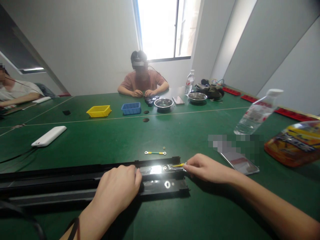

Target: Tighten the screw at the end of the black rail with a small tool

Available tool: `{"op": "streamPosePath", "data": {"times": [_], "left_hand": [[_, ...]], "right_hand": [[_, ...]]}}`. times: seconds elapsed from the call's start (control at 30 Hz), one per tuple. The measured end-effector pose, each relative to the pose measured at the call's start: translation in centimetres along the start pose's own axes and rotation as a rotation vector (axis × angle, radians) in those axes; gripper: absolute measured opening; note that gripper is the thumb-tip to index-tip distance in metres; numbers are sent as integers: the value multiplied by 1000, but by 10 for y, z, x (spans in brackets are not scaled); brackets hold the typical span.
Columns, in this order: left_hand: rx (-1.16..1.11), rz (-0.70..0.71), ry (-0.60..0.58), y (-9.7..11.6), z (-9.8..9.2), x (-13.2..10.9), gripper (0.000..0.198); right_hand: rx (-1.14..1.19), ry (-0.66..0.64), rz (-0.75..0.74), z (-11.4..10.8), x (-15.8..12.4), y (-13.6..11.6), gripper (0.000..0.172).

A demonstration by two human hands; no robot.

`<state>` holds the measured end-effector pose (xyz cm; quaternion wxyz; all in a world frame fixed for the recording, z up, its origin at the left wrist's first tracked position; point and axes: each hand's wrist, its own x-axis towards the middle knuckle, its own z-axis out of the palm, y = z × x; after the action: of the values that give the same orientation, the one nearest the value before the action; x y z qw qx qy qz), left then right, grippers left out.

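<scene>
A long black metal rail [75,180] lies across the green table [190,133] in front of me. My left hand [117,190] rests closed on its middle, pressing it down. My right hand [205,168] pinches a short yellow wire with a ring terminal [175,165] at the rail's right end, the terminal lying on the shiny strip. A second yellow-green wire with ring ends [155,153] and a tiny nut [164,147] lie just beyond the rail.
A white power bank [49,136] lies left; a water bottle [257,111], snack bag [295,143] and card [240,163] lie right. Farther off stand a yellow bin [99,111], blue bin [131,108] and steel bowls [163,103]. One person sits opposite, another at far left.
</scene>
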<state>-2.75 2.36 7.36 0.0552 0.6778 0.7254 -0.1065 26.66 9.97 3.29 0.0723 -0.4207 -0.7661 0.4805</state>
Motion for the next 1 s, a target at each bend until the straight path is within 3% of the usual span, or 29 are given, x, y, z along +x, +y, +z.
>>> {"op": "streamPosePath", "data": {"times": [0.2, 0.6, 0.9, 1.0], "left_hand": [[2, 3, 0, -1, 1, -1, 44], [13, 16, 9, -1, 2, 0, 45], [34, 35, 37, -3, 5, 0, 46], [23, 38, 53, -4, 5, 0, 45]], "right_hand": [[-16, -59, -5, -4, -2, -2, 53], [109, -57, 86, -5, -1, 5, 51], [253, 215, 14, -2, 8, 16, 48], [287, 247, -34, 3, 9, 15, 46]]}}
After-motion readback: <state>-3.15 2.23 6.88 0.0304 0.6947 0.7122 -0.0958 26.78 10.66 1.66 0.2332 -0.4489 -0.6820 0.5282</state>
